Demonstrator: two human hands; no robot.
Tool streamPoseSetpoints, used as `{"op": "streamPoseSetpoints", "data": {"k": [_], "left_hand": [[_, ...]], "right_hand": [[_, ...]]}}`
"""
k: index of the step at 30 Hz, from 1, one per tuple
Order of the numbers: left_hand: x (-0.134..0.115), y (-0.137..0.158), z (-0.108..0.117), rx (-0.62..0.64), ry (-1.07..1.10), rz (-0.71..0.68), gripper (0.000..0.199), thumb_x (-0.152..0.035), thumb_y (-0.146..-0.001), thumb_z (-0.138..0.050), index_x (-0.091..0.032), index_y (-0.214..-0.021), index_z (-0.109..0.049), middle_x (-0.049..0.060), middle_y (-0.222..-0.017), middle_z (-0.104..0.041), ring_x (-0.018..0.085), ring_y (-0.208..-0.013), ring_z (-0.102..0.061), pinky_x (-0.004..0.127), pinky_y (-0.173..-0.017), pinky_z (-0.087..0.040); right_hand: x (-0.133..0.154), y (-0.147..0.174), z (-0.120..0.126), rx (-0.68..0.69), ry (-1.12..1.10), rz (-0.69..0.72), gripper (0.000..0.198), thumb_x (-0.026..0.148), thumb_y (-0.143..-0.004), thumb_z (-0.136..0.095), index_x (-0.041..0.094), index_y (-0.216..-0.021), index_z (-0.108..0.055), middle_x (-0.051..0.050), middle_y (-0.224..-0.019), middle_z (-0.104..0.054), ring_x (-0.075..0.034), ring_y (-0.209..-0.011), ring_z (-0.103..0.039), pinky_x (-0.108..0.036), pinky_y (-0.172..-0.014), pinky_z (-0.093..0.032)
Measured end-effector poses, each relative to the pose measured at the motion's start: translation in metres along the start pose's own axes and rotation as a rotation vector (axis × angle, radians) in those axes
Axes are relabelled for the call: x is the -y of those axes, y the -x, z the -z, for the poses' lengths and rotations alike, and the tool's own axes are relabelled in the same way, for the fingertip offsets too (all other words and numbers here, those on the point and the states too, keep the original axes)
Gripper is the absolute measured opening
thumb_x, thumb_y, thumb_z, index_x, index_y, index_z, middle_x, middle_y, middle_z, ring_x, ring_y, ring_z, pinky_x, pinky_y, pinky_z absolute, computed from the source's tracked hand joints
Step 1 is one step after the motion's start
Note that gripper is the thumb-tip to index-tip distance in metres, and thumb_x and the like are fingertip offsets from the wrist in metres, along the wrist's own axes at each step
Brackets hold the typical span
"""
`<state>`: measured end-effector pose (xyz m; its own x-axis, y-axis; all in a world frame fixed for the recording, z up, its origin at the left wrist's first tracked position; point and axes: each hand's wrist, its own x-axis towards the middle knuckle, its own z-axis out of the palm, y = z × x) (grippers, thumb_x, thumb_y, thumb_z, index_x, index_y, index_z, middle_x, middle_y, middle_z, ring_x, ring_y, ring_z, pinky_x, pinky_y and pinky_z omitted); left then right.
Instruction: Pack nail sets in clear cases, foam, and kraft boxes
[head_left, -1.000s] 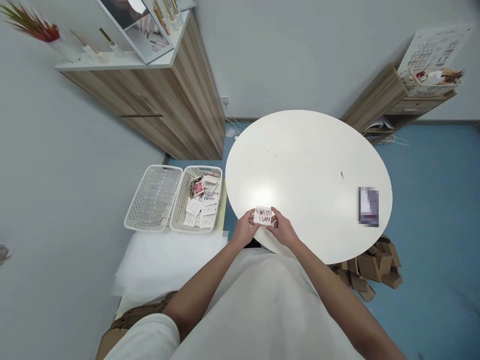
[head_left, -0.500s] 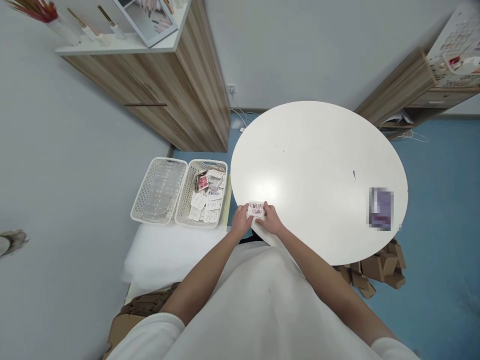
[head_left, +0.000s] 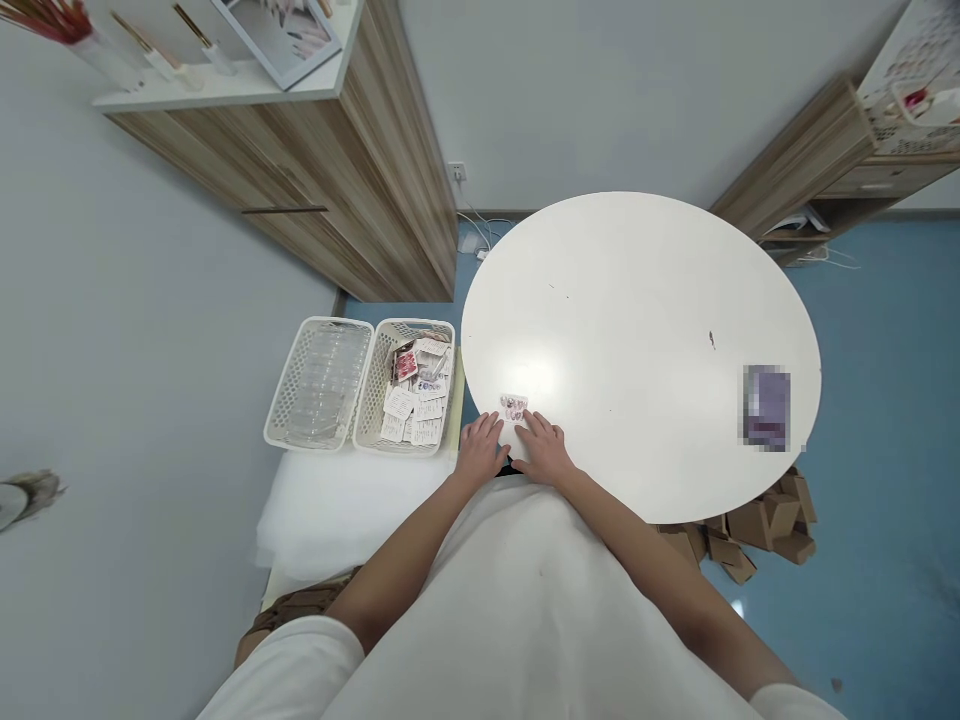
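Note:
A small white card with rows of pinkish press-on nails [head_left: 514,407] lies at the near left edge of the white oval table [head_left: 637,300]. My left hand [head_left: 480,452] is just below and to the left of the card, fingers stretched out and apart. On the other side my right hand [head_left: 543,450] rests with spread fingers, its fingertips close to the card's right corner. Whether any fingertip touches the card I cannot tell. Neither hand grips anything.
Left of the table, one white basket [head_left: 361,440] holds several cards and nail sets; another basket [head_left: 271,425] holds clear plastic cases. White wrapping sheets [head_left: 330,515] lie below them. A blurred purple item [head_left: 766,408] is at the table's right. Cardboard boxes [head_left: 772,520] sit beneath.
Both hands held the nail card half a second ago. It now lies on the table, slightly farther forward, and my fingers have let go and spread out.

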<state>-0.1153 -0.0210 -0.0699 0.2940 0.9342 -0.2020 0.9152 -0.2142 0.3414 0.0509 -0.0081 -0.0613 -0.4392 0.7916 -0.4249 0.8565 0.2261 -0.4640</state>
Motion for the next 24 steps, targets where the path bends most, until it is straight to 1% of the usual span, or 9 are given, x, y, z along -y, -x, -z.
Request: {"op": "streamPoseSetpoints", "data": {"k": [7, 11, 18, 24], "left_hand": [[0.007, -0.014, 0.010, 0.036, -0.093, 0.059, 0.049, -0.041, -0.085, -0.034, -0.017, -0.127, -0.039, 0.009, -0.138, -0.034, 0.026, -0.126, -0.027, 0.042, -0.097, -0.027], [0.014, -0.019, 0.013, 0.053, -0.121, 0.075, 0.051, -0.043, -0.085, -0.032, -0.016, -0.128, -0.037, 0.009, -0.139, -0.032, 0.026, -0.127, -0.025, 0.042, -0.096, -0.028], [0.020, -0.022, 0.016, 0.032, -0.048, 0.076, 0.051, -0.042, -0.084, -0.036, -0.017, -0.129, -0.037, 0.010, -0.138, -0.033, 0.029, -0.127, -0.026, 0.046, -0.095, -0.028], [0.019, -0.022, 0.016, 0.041, -0.010, 0.093, 0.052, -0.041, -0.084, -0.037, -0.017, -0.130, -0.036, 0.011, -0.139, -0.033, 0.029, -0.127, -0.025, 0.045, -0.095, -0.028]], "right_hand": [[0.009, -0.026, 0.010, 0.002, 0.016, 0.001, 0.063, 0.051, -0.068, -0.054, 0.022, -0.122, -0.041, -0.010, -0.145, -0.015, -0.029, -0.130, -0.012, -0.047, -0.095, -0.018], [0.013, -0.036, 0.014, 0.003, 0.017, 0.006, 0.062, 0.052, -0.069, -0.053, 0.021, -0.121, -0.042, -0.011, -0.145, -0.016, -0.029, -0.130, -0.012, -0.046, -0.095, -0.018], [0.018, -0.042, 0.014, 0.005, 0.002, -0.012, 0.061, 0.048, -0.068, -0.056, 0.023, -0.121, -0.041, -0.010, -0.145, -0.016, -0.030, -0.130, -0.012, -0.048, -0.095, -0.018], [0.018, -0.042, 0.014, 0.002, -0.006, -0.023, 0.059, 0.046, -0.068, -0.056, 0.023, -0.120, -0.042, -0.010, -0.145, -0.014, -0.030, -0.130, -0.012, -0.048, -0.095, -0.018]]}}
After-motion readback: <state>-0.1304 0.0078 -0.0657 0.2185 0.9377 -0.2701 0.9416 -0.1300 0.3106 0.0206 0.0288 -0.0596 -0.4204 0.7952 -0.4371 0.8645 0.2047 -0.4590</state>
